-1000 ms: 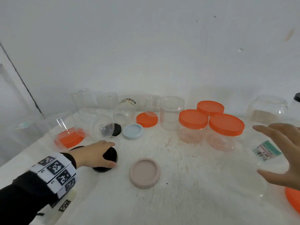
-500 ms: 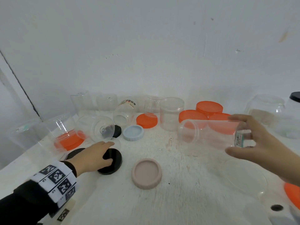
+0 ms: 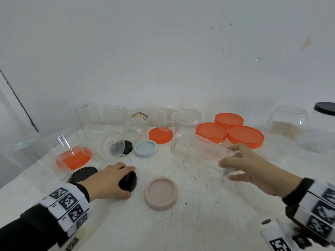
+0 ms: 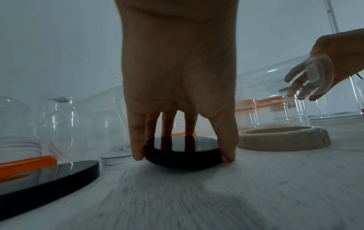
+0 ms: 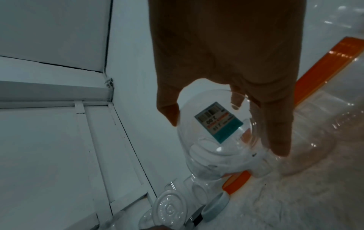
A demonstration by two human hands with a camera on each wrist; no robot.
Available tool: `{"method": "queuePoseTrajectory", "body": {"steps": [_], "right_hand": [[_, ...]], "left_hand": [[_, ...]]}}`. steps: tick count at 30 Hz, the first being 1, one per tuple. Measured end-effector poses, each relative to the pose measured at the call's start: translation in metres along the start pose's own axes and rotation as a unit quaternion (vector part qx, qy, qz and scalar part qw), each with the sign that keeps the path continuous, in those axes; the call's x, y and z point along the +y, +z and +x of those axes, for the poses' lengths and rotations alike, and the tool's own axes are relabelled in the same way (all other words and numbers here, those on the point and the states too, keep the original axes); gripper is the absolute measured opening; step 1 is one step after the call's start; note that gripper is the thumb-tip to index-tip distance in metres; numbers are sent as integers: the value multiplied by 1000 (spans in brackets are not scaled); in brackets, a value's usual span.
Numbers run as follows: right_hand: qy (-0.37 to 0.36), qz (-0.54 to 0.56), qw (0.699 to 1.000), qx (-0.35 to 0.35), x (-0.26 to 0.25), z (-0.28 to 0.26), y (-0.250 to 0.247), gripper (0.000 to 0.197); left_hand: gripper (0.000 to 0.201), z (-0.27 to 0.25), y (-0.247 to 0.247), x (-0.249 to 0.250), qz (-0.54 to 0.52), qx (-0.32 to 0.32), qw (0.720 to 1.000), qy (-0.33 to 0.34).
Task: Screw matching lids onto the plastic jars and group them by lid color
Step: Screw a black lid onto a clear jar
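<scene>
Left hand (image 3: 108,180), lower left of the head view: fingers and thumb curled down round the rim of a small black lid (image 3: 127,181), which lies flat on the white worktop (image 3: 199,223). Left wrist view confirms it: fingertips (image 4: 136,153) at either edge of the lid, lid in contact with the surface.

Right hand (image 3: 253,169), centre right: holds a clear jar (image 3: 195,147) by its base end, clear of the worktop, tilted on its side with the open mouth toward the left of the frame. Right wrist view shows thumb and fingers wrapped round the base; a barcode sticker (image 5: 218,122) sits on the bottom.

Pink lid (image 3: 161,192) lies rim up between the two hands, just right of the black lid, not touching it. Blue-grey lid (image 3: 146,148) lies above it, rim up. Second black lid (image 3: 84,173) flat at the left, beside the wrist.

Three jars with orange lids (image 3: 211,132) stand grouped at centre right, behind the held jar. Loose orange lid (image 3: 160,135) lies beside them. Several uncapped clear jars line the back wall; some lie on their sides at the left.
</scene>
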State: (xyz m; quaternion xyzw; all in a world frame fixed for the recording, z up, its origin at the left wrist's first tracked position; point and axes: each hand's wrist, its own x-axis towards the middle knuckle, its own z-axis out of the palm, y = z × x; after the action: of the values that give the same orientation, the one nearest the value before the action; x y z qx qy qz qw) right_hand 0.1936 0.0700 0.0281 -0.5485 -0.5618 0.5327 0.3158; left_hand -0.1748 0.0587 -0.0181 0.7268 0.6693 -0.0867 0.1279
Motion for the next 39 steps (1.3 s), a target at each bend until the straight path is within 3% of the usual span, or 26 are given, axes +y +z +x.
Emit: {"method": "queuePoseTrajectory", "body": {"steps": [2, 6, 8, 10, 13, 16, 21, 27, 36, 39], "right_hand": [[20, 0, 999, -37, -1, 0, 5, 65], [23, 8, 998, -60, 3, 1, 11, 23], [15, 0, 999, -51, 6, 1, 14, 21], [2, 11, 999, -45, 7, 1, 17, 28], [9, 29, 998, -47, 9, -2, 19, 65], [25, 19, 998, -55, 12, -4, 19, 70], [27, -67, 995, -70, 21, -3, 16, 99], [7, -102, 993, -64, 32, -3, 19, 91], [-21, -136, 989, -50, 52, -6, 21, 98], [-17, -136, 989, -53, 55, -9, 19, 99]], "left_hand": [[87, -1, -2, 0, -6, 6, 1000, -5], [85, -2, -12, 0, -63, 52, 997, -6], [84, -3, -17, 2, -101, 88, 991, -6], [83, -4, -22, 7, -147, 123, 982, -4], [72, -4, -31, 20, -238, 172, 956, 17], [49, -8, -40, 39, -320, 212, 922, 42], [58, -17, -51, 75, -471, 202, 855, 84], [21, -26, -62, 118, -483, 212, 841, 121], [21, -36, -66, 167, -486, 254, 818, 174], [16, -38, -66, 173, -471, 262, 824, 175]]}}
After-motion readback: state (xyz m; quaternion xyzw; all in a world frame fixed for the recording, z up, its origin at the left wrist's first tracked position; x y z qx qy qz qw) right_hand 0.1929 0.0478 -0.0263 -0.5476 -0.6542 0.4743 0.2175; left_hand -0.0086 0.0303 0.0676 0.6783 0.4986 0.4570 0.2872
